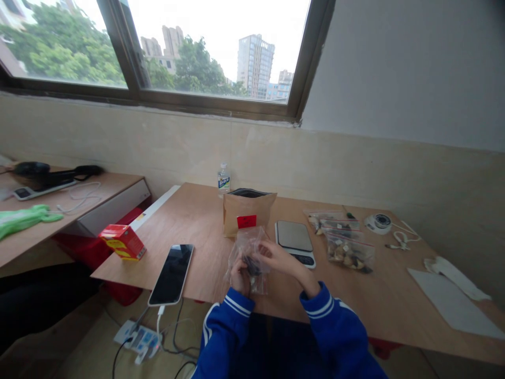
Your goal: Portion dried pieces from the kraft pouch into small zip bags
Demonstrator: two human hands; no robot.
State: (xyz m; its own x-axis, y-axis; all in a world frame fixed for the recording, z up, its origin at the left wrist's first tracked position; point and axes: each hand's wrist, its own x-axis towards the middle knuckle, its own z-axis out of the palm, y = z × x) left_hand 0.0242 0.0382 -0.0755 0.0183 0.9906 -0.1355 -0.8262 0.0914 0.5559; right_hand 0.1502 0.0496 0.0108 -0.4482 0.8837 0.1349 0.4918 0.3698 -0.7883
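Observation:
A see-through plastic bag with something dark in it is held up in front of me at the table's near edge. My left hand is closed round its lower left side. With its fingers pinched at the bag's upper right, my right hand grips the plastic; the fingertips are partly blurred. Just behind the bag stands a brown kraft pouch with its top open and a red label on the front. To the right of my right hand lies a flat white kitchen scale.
Several zip bags of dried pieces lie right of the scale, near a white dome camera. A plastic bottle stands at the back. Leftward are a cabled smartphone overhanging the edge and a red box. White paper lies far right.

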